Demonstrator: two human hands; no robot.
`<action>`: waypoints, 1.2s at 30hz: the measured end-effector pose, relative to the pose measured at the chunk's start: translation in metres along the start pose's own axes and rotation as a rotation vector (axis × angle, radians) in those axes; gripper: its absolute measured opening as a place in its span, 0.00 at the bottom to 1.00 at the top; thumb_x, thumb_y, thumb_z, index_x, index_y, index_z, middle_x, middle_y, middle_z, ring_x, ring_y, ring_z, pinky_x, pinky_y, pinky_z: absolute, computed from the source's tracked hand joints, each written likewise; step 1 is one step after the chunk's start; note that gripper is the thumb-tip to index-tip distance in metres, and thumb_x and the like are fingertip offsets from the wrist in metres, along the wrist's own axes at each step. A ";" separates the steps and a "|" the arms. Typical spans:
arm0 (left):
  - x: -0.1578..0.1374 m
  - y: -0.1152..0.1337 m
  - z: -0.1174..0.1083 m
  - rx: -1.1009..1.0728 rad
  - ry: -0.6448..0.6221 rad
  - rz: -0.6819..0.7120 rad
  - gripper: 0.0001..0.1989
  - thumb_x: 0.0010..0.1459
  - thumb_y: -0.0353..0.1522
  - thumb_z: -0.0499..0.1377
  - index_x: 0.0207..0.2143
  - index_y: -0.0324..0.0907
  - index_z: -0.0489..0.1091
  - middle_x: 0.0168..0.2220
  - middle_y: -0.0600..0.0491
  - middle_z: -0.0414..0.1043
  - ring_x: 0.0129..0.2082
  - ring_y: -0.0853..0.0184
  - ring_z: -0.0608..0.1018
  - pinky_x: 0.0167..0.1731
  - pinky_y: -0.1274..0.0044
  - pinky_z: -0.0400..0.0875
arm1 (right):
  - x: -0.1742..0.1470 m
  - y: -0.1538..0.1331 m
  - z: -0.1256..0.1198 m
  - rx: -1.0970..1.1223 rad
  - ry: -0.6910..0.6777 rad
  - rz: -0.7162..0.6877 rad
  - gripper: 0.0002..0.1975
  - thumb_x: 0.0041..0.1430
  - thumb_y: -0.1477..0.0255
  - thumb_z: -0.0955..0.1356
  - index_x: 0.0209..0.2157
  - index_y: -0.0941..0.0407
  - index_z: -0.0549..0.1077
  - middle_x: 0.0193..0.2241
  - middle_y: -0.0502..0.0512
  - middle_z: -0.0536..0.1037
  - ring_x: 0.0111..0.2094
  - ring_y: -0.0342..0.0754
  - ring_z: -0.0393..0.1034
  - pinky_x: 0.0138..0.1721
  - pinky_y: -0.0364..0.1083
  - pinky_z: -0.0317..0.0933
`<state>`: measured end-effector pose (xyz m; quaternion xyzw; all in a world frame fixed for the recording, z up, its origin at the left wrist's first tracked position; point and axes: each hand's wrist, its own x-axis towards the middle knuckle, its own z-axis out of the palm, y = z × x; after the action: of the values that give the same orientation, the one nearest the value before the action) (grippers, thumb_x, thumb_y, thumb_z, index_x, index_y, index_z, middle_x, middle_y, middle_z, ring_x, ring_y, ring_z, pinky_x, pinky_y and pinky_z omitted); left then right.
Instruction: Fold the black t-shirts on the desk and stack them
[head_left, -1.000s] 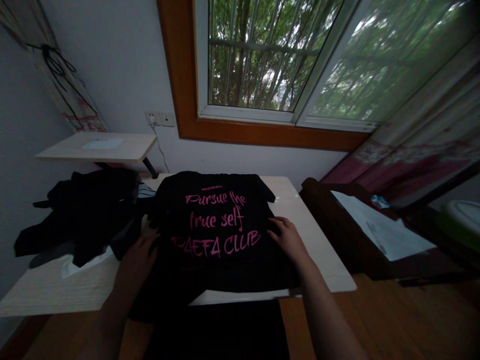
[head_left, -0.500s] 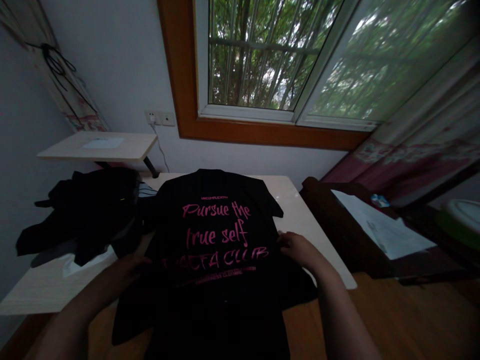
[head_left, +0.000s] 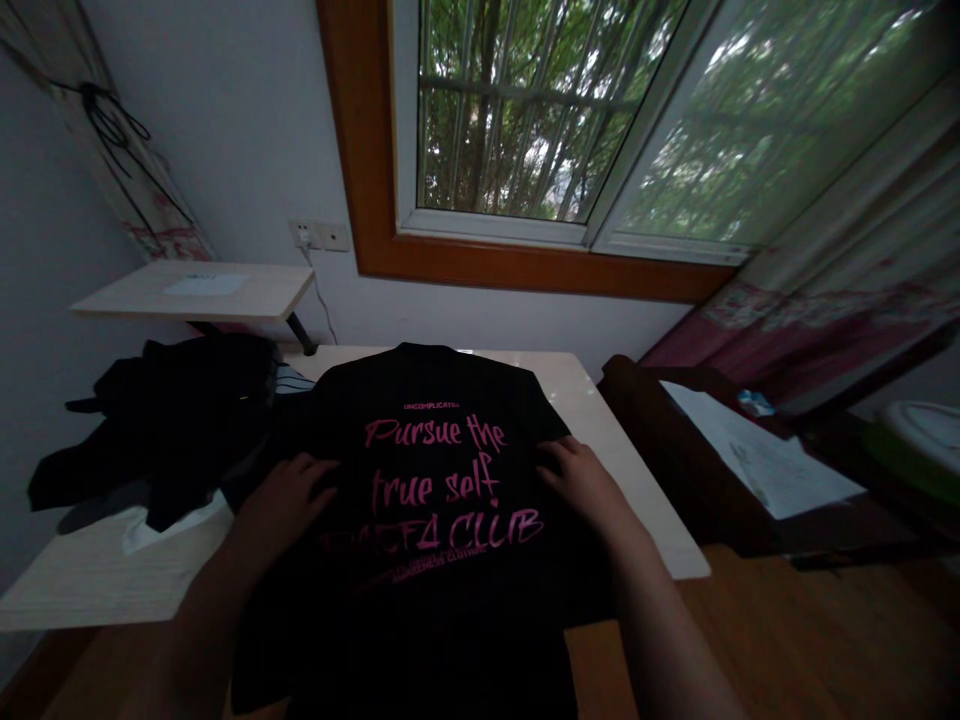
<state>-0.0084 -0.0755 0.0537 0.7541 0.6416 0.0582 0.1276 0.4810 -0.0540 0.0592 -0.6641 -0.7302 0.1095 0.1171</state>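
A black T-shirt (head_left: 442, 480) with pink lettering lies spread on the light wooden table (head_left: 630, 480), its lower part reaching toward me past the near edge. My left hand (head_left: 289, 490) rests on the shirt's left side, thumb and forefinger apart. Over on the right side, my right hand (head_left: 577, 478) touches the cloth near the sleeve, a gap between its thumb and fingers. Dark cloth hides the exact contact of some fingertips. Left of the shirt is a heap of dark clothes (head_left: 180, 410).
A raised shelf (head_left: 262, 290) bearing a paper stands at the back left. White cloth (head_left: 176, 525) pokes out under the heap. To the right is a dark wooden piece of furniture (head_left: 675, 450) with papers (head_left: 757, 450). A window and wall socket (head_left: 319, 236) are behind.
Both hands have moved inward and slightly up from the shirt's side edges onto its surface. The printed front has shifted a little toward me, and the right sleeve area has changed shape.
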 end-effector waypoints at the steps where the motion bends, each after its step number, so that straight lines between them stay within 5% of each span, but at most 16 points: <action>1: 0.005 0.006 0.006 0.045 0.026 0.006 0.23 0.64 0.39 0.53 0.59 0.47 0.72 0.54 0.47 0.71 0.51 0.56 0.72 0.55 0.65 0.68 | 0.003 -0.004 0.007 -0.023 0.019 0.001 0.20 0.61 0.71 0.69 0.55 0.51 0.76 0.48 0.62 0.76 0.50 0.57 0.71 0.54 0.52 0.64; 6: 0.016 0.024 0.030 0.187 0.130 -0.049 0.24 0.62 0.29 0.53 0.60 0.46 0.71 0.56 0.45 0.68 0.51 0.53 0.68 0.53 0.63 0.68 | 0.008 -0.013 0.037 -0.052 0.099 0.022 0.24 0.63 0.76 0.65 0.59 0.50 0.72 0.51 0.62 0.72 0.48 0.55 0.72 0.51 0.51 0.66; 12: 0.009 0.006 0.036 0.127 0.125 -0.022 0.27 0.56 0.22 0.51 0.56 0.43 0.73 0.55 0.45 0.69 0.49 0.56 0.71 0.56 0.64 0.67 | 0.001 -0.011 0.037 -0.008 -0.003 0.101 0.22 0.59 0.80 0.65 0.54 0.55 0.74 0.51 0.61 0.71 0.39 0.49 0.74 0.42 0.45 0.65; 19: -0.022 -0.024 0.011 -0.212 -0.232 0.007 0.26 0.50 0.24 0.53 0.51 0.47 0.75 0.51 0.51 0.75 0.50 0.63 0.77 0.55 0.71 0.68 | -0.021 0.003 -0.004 0.218 -0.506 0.029 0.19 0.48 0.80 0.67 0.42 0.53 0.80 0.38 0.53 0.80 0.39 0.49 0.75 0.41 0.45 0.64; 22: -0.034 -0.023 -0.009 -0.336 -0.447 -0.114 0.27 0.57 0.32 0.53 0.60 0.48 0.69 0.41 0.53 0.80 0.37 0.63 0.81 0.41 0.72 0.75 | -0.029 0.005 -0.019 0.290 -0.675 0.050 0.14 0.50 0.74 0.69 0.39 0.52 0.82 0.33 0.51 0.82 0.36 0.51 0.77 0.38 0.46 0.65; 25: -0.030 -0.018 -0.021 -0.345 -0.455 -0.101 0.27 0.60 0.40 0.53 0.62 0.49 0.66 0.42 0.52 0.81 0.35 0.62 0.82 0.39 0.71 0.75 | -0.027 0.002 -0.025 0.269 -0.576 0.050 0.12 0.55 0.67 0.69 0.40 0.51 0.83 0.33 0.52 0.83 0.36 0.52 0.77 0.39 0.47 0.66; 30: 0.006 -0.002 -0.015 -0.207 -0.058 0.043 0.22 0.63 0.41 0.52 0.55 0.45 0.74 0.53 0.47 0.76 0.51 0.58 0.78 0.56 0.67 0.69 | 0.002 -0.008 -0.014 0.154 -0.167 -0.082 0.11 0.62 0.71 0.66 0.41 0.52 0.80 0.41 0.57 0.82 0.42 0.52 0.75 0.48 0.50 0.66; 36: 0.044 0.047 0.013 -0.054 0.144 0.162 0.19 0.65 0.36 0.53 0.54 0.43 0.74 0.54 0.46 0.73 0.55 0.57 0.72 0.59 0.65 0.65 | 0.037 -0.020 0.016 0.139 0.036 -0.296 0.13 0.65 0.72 0.64 0.46 0.53 0.79 0.44 0.58 0.79 0.48 0.53 0.71 0.55 0.52 0.64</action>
<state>0.0466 -0.0407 0.0508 0.7937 0.5841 0.1400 0.0963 0.4535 -0.0189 0.0513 -0.5413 -0.8086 0.1295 0.1907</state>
